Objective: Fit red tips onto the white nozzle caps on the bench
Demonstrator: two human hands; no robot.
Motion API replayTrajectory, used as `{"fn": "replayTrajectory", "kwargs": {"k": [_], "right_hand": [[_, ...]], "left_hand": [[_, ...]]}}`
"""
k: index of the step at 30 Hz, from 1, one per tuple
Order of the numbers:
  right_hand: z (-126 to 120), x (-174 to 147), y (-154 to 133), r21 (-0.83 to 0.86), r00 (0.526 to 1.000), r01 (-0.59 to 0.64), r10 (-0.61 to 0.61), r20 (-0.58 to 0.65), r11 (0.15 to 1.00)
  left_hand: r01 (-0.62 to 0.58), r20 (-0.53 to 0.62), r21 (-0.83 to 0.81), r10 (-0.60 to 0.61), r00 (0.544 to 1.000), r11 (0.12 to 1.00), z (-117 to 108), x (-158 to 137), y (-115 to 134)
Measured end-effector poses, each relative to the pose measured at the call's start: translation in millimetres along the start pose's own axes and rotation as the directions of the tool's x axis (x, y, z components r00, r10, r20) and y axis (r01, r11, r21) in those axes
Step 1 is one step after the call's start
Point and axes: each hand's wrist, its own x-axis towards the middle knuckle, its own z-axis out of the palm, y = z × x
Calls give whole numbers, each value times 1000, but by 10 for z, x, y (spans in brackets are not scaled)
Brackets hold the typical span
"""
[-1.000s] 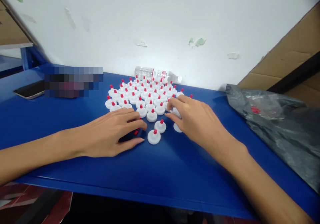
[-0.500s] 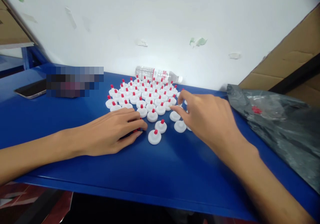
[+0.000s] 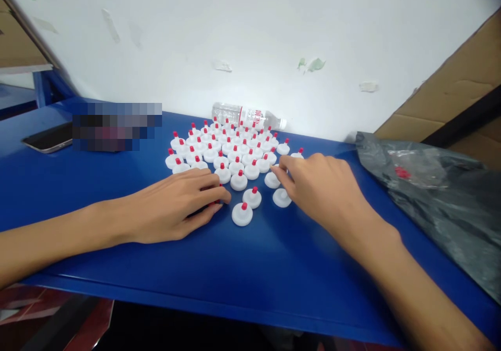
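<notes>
Dozens of white caps with red tips (image 3: 238, 182) stand clustered in the centre of the frame. Left of centre, the left hand (image 3: 183, 205) rests on the blue table (image 3: 235, 272), fingers loosely curled over small red pieces (image 3: 215, 202); whether it grips any, I cannot tell. Right of centre, the right hand (image 3: 323, 189) bends thumb and forefinger close together beside plain white caps (image 3: 282, 198); its grip is unclear. A clear bottle (image 3: 248, 117) lies behind the cluster, at upper centre.
</notes>
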Motion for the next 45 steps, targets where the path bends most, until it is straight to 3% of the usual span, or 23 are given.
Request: {"fn": "replayTrajectory", "kwargs": {"k": [10, 19, 27, 32, 38, 41, 45], "right_hand": [[-14, -5, -31, 51, 1000, 29, -28, -10, 998], [51, -33, -49, 222, 989, 140, -127, -71, 965], [43, -25, -45, 264, 990, 143, -134, -50, 954], [-11, -12, -81, 183, 995, 66, -52, -82, 981], [-20, -23, 7, 107, 975, -117, 135, -177, 987], [26, -36, 69, 62, 978, -155, 162, -128, 986], [58, -31, 57, 34, 994, -112, 111, 15, 993]], "left_hand": [[-14, 1, 5, 14, 1000, 1000, -10, 0, 10], [-9, -7, 6, 9, 1000, 1000, 8, -2, -8], [-12, -3, 6, 12, 1000, 1000, -5, 2, -1], [-9, -9, -7, 9, 1000, 1000, -13, 8, 1], [-28, 6, 21, 28, 1000, 999, -11, 10, 3], [-24, 14, 14, 24, 1000, 1000, -18, 8, 7], [-18, 17, 0, 18, 1000, 1000, -28, 8, 8]]}}
